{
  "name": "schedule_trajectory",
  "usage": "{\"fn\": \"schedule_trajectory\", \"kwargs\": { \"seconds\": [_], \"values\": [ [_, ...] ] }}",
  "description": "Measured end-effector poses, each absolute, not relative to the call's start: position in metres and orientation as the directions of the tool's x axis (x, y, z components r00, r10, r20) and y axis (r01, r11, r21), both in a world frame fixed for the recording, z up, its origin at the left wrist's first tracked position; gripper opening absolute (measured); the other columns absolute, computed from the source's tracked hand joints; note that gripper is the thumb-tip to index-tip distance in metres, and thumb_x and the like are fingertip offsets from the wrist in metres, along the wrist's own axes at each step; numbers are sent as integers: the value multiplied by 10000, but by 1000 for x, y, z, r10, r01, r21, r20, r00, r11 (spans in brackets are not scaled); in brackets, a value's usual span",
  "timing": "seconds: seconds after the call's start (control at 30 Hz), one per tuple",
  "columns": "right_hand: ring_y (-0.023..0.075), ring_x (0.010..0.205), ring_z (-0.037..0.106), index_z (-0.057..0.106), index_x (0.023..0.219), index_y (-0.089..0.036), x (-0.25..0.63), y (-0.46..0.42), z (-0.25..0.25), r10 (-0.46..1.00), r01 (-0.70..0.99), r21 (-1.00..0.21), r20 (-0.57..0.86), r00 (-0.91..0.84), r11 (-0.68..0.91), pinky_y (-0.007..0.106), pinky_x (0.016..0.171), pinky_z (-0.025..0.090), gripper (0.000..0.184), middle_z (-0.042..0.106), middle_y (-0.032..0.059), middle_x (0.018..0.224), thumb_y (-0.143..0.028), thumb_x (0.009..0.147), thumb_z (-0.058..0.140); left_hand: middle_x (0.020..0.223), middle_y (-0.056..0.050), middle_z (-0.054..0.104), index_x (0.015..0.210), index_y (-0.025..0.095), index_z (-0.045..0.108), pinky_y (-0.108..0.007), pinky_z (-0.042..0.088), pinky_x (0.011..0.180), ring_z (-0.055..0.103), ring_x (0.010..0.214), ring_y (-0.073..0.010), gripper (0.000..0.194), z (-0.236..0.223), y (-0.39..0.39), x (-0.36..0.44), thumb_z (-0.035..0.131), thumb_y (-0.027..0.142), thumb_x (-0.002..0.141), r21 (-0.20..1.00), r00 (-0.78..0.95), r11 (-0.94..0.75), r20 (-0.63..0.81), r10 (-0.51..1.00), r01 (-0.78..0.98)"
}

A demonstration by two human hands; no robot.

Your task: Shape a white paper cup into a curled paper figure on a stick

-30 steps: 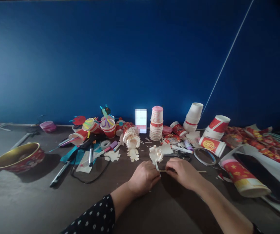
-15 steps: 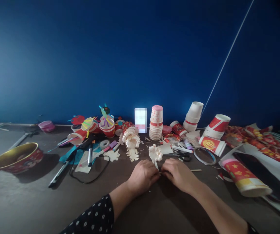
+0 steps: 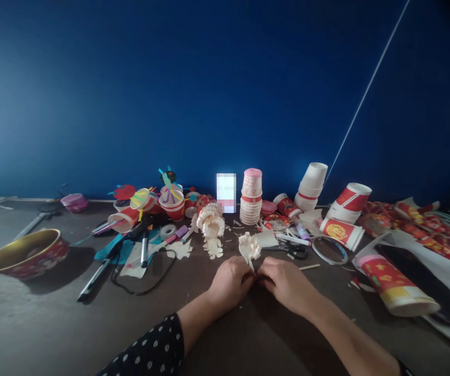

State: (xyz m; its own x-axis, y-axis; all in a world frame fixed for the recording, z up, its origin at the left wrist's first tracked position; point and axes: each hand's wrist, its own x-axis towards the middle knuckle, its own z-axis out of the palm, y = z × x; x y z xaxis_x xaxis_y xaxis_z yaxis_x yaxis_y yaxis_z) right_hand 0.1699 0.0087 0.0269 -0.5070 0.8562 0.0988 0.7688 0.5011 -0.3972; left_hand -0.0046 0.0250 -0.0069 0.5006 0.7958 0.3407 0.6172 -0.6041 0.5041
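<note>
Close together over the dark table, my two hands work on a cut white paper piece (image 3: pixel 250 246) with curled petal-like strips. My left hand (image 3: pixel 231 282) is closed, its fingertips pinching a paper strip that hangs down from that piece. Beside it my right hand (image 3: pixel 281 282) is closed too, with fingers on a thin pale stick (image 3: pixel 310 267) whose far end pokes out past the knuckles. The spot where stick and strip meet is hidden by my fingers. Just beyond lies a second white paper piece (image 3: pixel 211 230), rolled into curls.
Behind stand a stack of paper cups (image 3: pixel 251 209) and more cups (image 3: pixel 311 183). Scissors (image 3: pixel 297 251) and a tape roll (image 3: pixel 329 250) lie right, near a red cup (image 3: pixel 397 284) and a dark phone (image 3: pixel 428 282). Left are a marker (image 3: pixel 145 249) and a gold-rimmed bowl (image 3: pixel 26 256).
My right hand has slid left, close to my left hand. The stick's visible end has shifted left and tilted slightly upward. My left hand has barely moved.
</note>
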Motion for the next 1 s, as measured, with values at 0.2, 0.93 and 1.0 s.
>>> {"fn": "schedule_trajectory", "kwargs": {
  "seconds": [0.2,0.93,1.0],
  "values": [
    [136,726,558,605,734,-200,166,8,22,886,804,-385,100,-452,453,231,626,339,145,591,8,775,-119,770,490,707,-21,600,664,157,607,-241,393,648,532,717,-159,69,2,23,-3,581,111,708,573,443,-479,215,871,665],
    [143,791,561,642,811,-206,167,6,28,832,758,-357,118,-543,545,228,686,368,232,615,23,839,-80,767,452,754,-51,650,694,162,647,-298,397,712,563,788,-203,119,7,20,5,534,127,687,485,384,-399,134,913,778],
    [157,808,562,667,812,-211,168,7,31,805,760,-296,65,-589,579,243,713,373,233,630,31,842,-109,789,459,752,-52,654,686,167,648,-313,392,729,561,795,-210,109,7,19,6,541,146,691,475,375,-394,138,917,787]
  ]
}}
